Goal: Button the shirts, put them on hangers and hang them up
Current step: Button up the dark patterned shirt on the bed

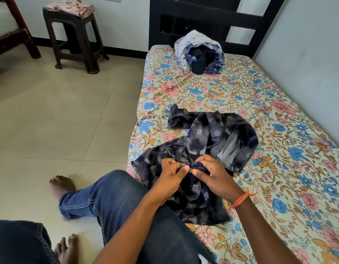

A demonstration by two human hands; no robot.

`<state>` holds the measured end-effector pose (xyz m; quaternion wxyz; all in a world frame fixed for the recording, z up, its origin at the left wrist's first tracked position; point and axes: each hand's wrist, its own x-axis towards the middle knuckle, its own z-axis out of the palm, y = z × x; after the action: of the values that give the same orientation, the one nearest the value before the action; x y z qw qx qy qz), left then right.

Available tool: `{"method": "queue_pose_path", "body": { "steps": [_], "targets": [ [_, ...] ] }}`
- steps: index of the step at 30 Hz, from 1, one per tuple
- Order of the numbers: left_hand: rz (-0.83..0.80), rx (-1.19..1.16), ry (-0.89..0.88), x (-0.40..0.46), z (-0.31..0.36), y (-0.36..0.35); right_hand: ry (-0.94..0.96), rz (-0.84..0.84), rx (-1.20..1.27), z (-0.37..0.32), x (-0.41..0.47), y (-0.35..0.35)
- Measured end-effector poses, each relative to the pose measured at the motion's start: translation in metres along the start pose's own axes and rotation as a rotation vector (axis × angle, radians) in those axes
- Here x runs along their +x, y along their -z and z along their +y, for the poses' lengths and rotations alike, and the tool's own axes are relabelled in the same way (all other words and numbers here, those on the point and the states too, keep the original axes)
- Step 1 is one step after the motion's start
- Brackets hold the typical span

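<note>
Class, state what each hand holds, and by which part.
Both the left hand and right hand pinch the dark floral shirt at its front edge, around a button.

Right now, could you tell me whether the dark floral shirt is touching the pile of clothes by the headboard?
Apart. The head view shows a wide strip of bare floral bedsheet between the dark floral shirt and the pile of clothes.

A bed point(241, 96) under a floral sheet point(290, 153) runs along a pale wall point(307, 54), its dark headboard point(202, 14) at the far end. Beige tiled floor point(60, 111) lies alongside. A dark plastic stool point(77, 40), topped with a folded patterned cloth point(69, 6), stands against the back wall beside a wooden furniture frame point(14, 35).
</note>
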<state>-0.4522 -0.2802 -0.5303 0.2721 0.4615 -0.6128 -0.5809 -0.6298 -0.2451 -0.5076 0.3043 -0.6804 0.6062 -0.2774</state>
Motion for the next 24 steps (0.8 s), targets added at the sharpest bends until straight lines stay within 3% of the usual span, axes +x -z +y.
{"method": "queue_pose_path", "body": {
  "steps": [4,8,10,13,15,19,22,24],
  "targets": [
    [-0.010,-0.065,0.043,0.000,0.002,-0.001,0.024,-0.010,0.005,-0.002,0.002,-0.001],
    [-0.150,-0.339,0.103,0.000,0.000,0.005,0.085,-0.023,-0.016,-0.007,0.008,0.002],
    [-0.122,-0.182,0.072,0.004,0.000,0.004,0.093,-0.025,-0.037,-0.005,0.013,0.004],
    [0.154,0.361,-0.027,0.016,-0.002,-0.005,0.018,0.029,-0.084,0.005,0.018,0.010],
    [0.269,0.534,-0.078,0.021,0.001,-0.008,-0.030,0.119,-0.060,0.007,0.022,0.019],
    [0.356,0.604,-0.086,0.037,0.008,-0.003,-0.057,0.304,-0.122,0.005,0.049,0.045],
    [0.388,0.689,-0.012,0.053,0.018,0.002,0.004,0.334,-0.314,-0.001,0.094,0.066],
    [0.431,0.623,0.017,0.060,0.024,0.006,0.046,0.348,-0.434,-0.009,0.131,0.077]
  ]
}}
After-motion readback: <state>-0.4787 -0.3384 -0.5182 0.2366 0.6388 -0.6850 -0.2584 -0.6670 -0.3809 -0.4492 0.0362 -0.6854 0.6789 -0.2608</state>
